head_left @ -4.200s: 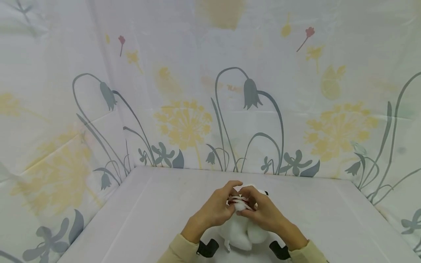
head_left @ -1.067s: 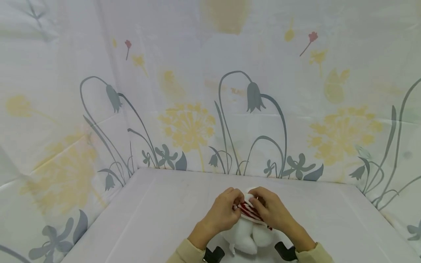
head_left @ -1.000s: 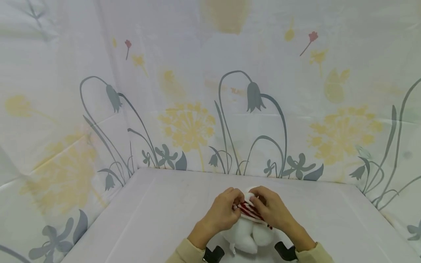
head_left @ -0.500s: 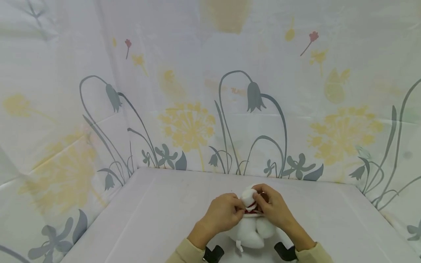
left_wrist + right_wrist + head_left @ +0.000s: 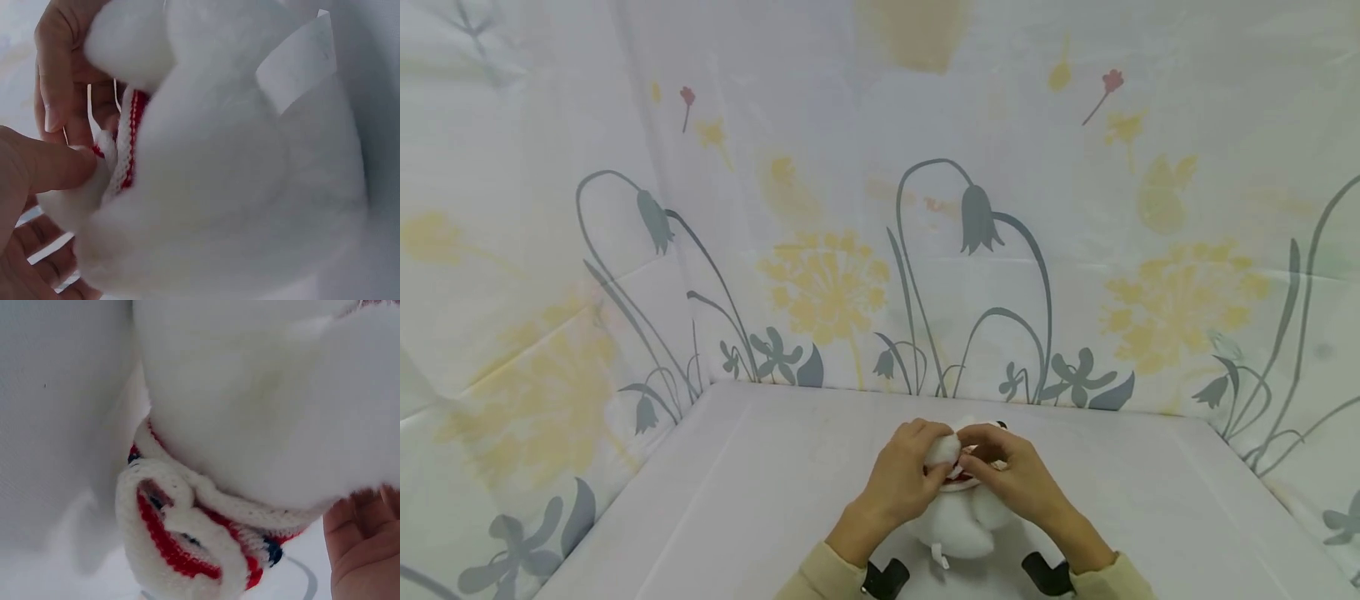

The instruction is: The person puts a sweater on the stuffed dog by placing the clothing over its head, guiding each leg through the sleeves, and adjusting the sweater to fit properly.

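A white plush toy [image 5: 958, 529] lies on the table, wearing a red, white and navy knitted sweater [image 5: 219, 525]. My left hand [image 5: 898, 471] holds a rounded white limb [image 5: 942, 451] of the toy between thumb and fingers. In the left wrist view, the left thumb [image 5: 59, 165] presses that limb beside the knitted edge [image 5: 128, 140]. My right hand [image 5: 1018, 471] pinches the knit close to the left fingertips. One loose sleeve [image 5: 169, 531] hangs curled in the right wrist view. Most of the toy's upper part is hidden behind my hands.
A white cloth tag [image 5: 940, 556] sticks out from the toy's near side. Black wrist devices [image 5: 886, 577] sit under both forearms. The white tabletop [image 5: 760, 500] meets a flower-printed curtain [image 5: 850, 250] at its back edge.
Earlier the striped knit was bunched between both hands, then stretched across the toy. My left hand has since shifted from the knit's edge to the white limb, and the toy has moved slightly left.
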Tool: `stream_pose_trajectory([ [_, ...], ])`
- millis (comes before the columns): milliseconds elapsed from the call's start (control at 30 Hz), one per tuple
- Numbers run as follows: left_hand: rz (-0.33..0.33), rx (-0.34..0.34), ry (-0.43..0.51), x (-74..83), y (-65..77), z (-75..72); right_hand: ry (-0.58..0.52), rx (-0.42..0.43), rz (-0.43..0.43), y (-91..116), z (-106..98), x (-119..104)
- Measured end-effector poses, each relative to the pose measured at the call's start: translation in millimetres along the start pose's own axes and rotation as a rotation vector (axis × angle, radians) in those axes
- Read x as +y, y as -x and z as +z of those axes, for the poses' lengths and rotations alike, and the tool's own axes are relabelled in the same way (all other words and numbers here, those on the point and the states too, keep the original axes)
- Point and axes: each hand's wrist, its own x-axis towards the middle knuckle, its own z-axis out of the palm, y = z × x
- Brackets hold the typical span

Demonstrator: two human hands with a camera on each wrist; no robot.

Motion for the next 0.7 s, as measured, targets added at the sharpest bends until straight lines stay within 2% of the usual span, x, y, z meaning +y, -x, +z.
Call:
stream_pose_trajectory([
  [200,-0.126,0.025,0.009,-8.6,0.9,0.9,0.124,0.032,-0.025,1.5,3.3,4.9],
  [367,-0.217,0.003,0.0,-11.7,0.3,-3.0,0.259,0.085,-0.075,2.2,6.0,5.0],
  [467,-0.253,-0.007,-0.034,-14.2,-0.7,-5.6,0.37,0.117,-0.077,2.6,6.7,4.5],
  [567,-0.267,-0.002,-0.053,-15.9,-1.3,-8.0,0.442,0.137,-0.018,2.8,7.9,2.8],
  [700,-0.233,0.003,-0.059,-16.6,-1.3,-10.2,0.443,0.111,0.135,3.1,12.3,-1.4],
])
